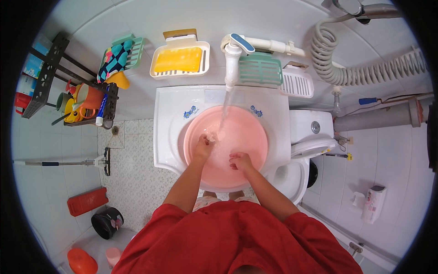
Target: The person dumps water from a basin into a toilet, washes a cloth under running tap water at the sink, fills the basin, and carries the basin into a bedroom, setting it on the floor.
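Note:
A pink plastic basin (191, 137) rests in the white washbasin (167, 102) with blue flower prints. Water (224, 108) runs from the white plastic faucet (232, 68) into it. My left hand (204, 146) is over the left part of the pink basin, close to the stream, with its fingers curled and water splashing at the fingertips; whether it holds something small cannot be told. My right hand (239, 161) is over the right part of the basin, its fingers loosely bent and apart, with nothing seen in them.
Yellow soap (178, 59) lies in a white wall dish (206, 65). A green dish (260, 68) and a coiled grey hose (362, 76) are at the right. A toilet (301, 178) adjoins the washbasin. Black shelves (109, 116) with cups and a toothpaste tube (101, 109) stand left.

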The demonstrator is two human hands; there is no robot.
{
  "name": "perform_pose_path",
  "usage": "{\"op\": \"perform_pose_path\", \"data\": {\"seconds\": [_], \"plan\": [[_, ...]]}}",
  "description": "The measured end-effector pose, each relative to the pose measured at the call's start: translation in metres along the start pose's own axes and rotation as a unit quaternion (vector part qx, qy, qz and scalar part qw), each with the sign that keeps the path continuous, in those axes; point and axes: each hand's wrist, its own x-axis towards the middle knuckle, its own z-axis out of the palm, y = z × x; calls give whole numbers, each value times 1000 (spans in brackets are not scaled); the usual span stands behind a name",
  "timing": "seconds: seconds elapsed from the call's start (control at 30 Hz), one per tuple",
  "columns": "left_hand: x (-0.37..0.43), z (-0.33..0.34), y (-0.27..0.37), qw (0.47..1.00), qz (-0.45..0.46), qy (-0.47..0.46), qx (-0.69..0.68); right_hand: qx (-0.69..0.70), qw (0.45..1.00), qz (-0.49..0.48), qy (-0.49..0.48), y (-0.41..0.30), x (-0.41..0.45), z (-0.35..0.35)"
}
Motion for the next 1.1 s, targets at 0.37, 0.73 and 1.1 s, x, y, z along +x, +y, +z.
{"op": "perform_pose_path", "data": {"seconds": [0.37, 0.73, 1.1], "plan": [[-54, -19, 43, 945, -115, -192, -239, 91, 994, -16, -55, -21, 4, 19], [-67, -28, 45, 951, -86, -163, -247, 140, 984, -84, -64, -26, 3, 26], [-69, -35, 52, 959, -15, -141, -247, 165, 980, -94, -62, -20, 1, 19]]}}
